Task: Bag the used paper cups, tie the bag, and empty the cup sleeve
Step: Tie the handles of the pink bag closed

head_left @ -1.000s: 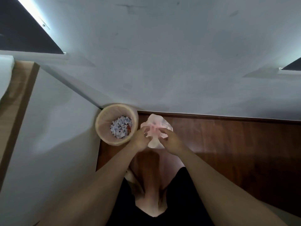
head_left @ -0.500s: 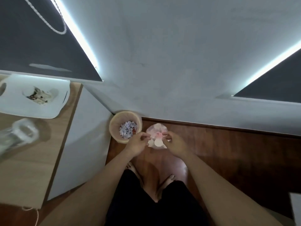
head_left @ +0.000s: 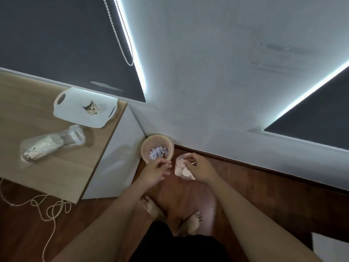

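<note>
Left hand (head_left: 156, 172) now off the bag (head_left: 181, 167), fingers loosely open, empty, bin (head_left: 157, 148) at 12 o'clock, right hand (head_left: 200, 170) pinching bag top.

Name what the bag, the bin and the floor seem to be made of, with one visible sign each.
Bag: thin plastic film, probably; pale pink, translucent, cups showing through.
Bin: looks like plastic, matte tan, with a smooth round rim; blur leaves it open.
Floor: wood or wood-look laminate, glossy; reddish brown grain and a bright sheen.

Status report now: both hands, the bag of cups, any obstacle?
Right hand pinching top of pink bag. Left hand beside it, fingers loose, off the bag. Bin stands close left of bag; nothing blocking.
</note>
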Demonstrator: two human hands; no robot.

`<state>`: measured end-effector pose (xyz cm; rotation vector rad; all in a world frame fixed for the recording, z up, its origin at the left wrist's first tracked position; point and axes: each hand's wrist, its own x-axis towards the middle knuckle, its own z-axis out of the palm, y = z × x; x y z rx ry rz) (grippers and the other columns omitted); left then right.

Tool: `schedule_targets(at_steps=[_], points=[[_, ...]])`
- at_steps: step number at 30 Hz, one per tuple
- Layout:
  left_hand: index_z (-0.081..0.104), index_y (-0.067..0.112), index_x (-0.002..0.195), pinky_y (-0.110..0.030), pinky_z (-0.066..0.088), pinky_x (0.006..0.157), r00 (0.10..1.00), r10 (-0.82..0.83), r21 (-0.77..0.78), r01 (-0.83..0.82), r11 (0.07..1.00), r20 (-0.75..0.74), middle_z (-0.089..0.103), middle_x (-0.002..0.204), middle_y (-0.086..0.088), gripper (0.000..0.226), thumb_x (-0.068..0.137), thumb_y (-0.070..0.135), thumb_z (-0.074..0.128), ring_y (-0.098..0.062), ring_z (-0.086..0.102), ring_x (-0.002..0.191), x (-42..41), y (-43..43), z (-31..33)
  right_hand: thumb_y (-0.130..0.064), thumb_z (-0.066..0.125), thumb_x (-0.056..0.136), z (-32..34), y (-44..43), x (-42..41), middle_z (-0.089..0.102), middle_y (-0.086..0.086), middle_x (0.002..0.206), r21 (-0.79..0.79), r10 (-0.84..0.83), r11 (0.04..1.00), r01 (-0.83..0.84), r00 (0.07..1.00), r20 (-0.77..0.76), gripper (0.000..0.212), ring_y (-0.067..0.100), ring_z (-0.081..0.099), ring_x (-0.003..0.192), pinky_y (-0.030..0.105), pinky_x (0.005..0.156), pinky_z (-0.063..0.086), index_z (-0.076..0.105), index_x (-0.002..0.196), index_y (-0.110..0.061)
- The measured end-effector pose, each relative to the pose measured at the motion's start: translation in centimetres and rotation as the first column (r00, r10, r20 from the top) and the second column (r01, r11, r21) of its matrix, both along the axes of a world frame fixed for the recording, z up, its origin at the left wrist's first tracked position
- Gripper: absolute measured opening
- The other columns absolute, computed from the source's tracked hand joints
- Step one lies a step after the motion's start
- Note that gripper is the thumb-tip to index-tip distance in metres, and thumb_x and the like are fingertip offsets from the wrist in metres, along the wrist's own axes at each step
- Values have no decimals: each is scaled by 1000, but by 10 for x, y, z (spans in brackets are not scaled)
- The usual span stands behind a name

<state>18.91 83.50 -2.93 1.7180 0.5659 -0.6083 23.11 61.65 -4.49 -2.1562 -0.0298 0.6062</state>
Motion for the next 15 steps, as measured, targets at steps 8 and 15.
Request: schedule_targets(at_steps=[8,15], points=[[77,26,113,-37,60,88,981,193,10,-193,981,32,83,119,3,19,113,22,58,-24,82,104,-57,73,25,-28,70,104,33,73,-14,81,-3,117,46,82,996,-83,997,9,21,12,76,105,31,98,57,77,121,-20],[77,21,120,-35,60,86,942,322,-23,-321,947,98,84,117,0,20,112,22,59,-26,83,106,-109,174,42,-19,66,107,54,174,-35,77,0,110,57,210,975,-215,974,81,19,15,71,98,17,89,54,76,122,-14]])
